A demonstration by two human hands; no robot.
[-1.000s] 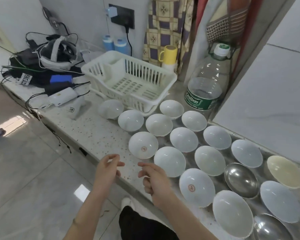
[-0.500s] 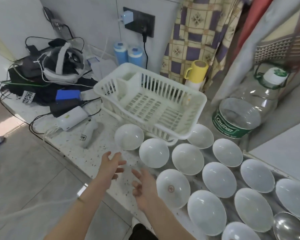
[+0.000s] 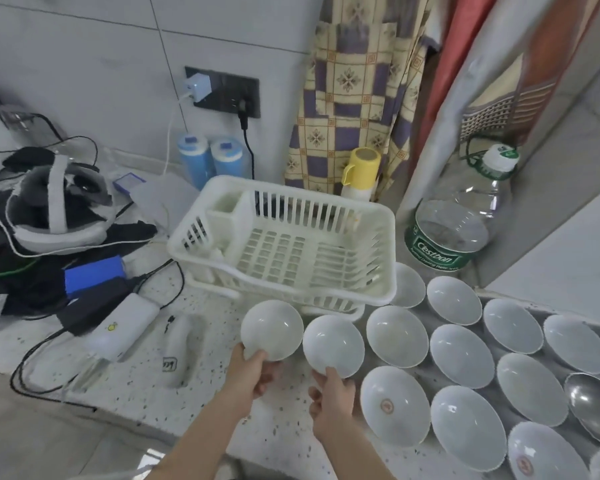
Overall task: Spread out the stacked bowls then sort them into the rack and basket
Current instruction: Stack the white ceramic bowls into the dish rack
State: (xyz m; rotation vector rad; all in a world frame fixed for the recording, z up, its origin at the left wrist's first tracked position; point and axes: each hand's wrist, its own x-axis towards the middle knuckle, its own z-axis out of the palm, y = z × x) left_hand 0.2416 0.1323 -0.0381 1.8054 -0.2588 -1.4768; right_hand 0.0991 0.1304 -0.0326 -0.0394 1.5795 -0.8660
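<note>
Sorting stage; bowls are spread. Advise lifting each bowl level and lowering it over the near rim of the white slatted plastic rack (image 3: 347,289). Left hand (image 3: 253,372) pinches the near rim of the leftmost white bowl (image 3: 272,330); right hand (image 3: 333,398) pinches the neighbouring white bowl (image 3: 333,344) likewise.

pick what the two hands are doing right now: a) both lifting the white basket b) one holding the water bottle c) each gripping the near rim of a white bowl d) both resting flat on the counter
c: the left hand grips the near rim of the leftmost bowl, and the right hand grips the rim of the bowl beside it, in front of the white basket.
</note>
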